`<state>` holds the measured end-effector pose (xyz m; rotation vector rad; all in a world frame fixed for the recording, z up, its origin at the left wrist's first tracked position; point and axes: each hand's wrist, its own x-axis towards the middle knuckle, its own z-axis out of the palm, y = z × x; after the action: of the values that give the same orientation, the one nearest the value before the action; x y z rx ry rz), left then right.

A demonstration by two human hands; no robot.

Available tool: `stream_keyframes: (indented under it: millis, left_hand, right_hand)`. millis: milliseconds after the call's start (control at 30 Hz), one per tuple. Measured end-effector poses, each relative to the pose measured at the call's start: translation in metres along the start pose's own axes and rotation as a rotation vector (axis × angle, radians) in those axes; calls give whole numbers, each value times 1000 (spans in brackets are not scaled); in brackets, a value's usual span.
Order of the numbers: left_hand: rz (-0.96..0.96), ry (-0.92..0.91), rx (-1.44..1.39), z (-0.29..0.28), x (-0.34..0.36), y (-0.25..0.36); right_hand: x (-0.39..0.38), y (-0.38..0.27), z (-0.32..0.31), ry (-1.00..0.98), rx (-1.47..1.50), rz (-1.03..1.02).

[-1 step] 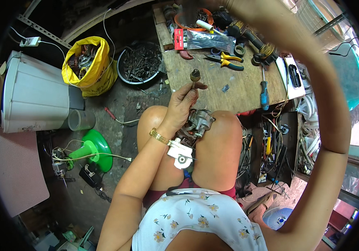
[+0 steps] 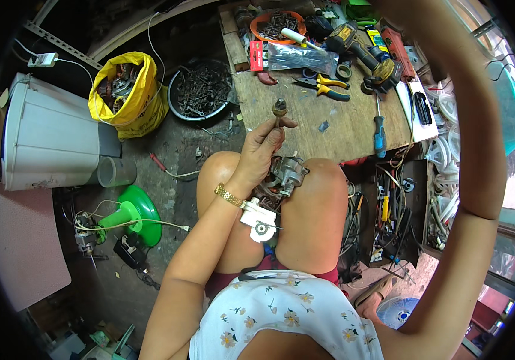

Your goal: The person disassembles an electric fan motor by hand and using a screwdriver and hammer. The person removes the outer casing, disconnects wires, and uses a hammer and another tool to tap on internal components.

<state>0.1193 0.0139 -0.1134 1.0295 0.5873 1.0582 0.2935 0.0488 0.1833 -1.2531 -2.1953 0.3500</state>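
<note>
My left hand (image 2: 263, 138) is closed around a small metal part with a dark, rounded tip (image 2: 279, 107), held upright above my knees. Below it a grey metal motor body (image 2: 287, 175) rests between my thighs, with a white plastic housing (image 2: 259, 221) attached or lying just beneath. My right arm (image 2: 476, 150) is raised along the right side; its hand is beyond the top edge, out of sight. Pliers (image 2: 323, 89), a blue screwdriver (image 2: 380, 135) and a cordless drill (image 2: 362, 57) lie on the wooden bench (image 2: 293, 126) beyond my left hand.
A bowl of dark metal parts (image 2: 200, 90), a yellow bag (image 2: 127, 102), a white plastic bin (image 2: 50, 135) and a green stand (image 2: 140, 216) are at the left. An open toolbox (image 2: 392, 219) and white plastic parts (image 2: 443, 156) sit at the right. An orange tray (image 2: 278, 27) holds screws.
My right forearm and hand have moved rightward at the top, uncovering the orange tray and tools at the back of the bench. My left hand has not visibly moved.
</note>
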Motion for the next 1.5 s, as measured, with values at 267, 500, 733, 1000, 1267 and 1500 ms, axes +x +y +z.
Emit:
stream_keyframes:
  millis: [267,500,733,1000,1267,1500]
  left_hand:
    - [-6,7,22,-7,-1,-1]
    - [68,109,-134,-14,18,44]
    - [-192,-678,955,-45,12,65]
    - [-22,-694,1303,-21,-9,80]
    - [102,-457,1675,2,-70,71]
    - [58,-218,1681,-1,-83,66]
  right_hand:
    - [-47,86,120,-297,-106,192]
    - [-41,87,34,163,960,698]
    - [-152,108,74,94,1094,839]
    - [-200,86,71,188,1077,877]
    - [-200,72,70,192,1035,811]
    - [-190,66,84,150,1075,846]
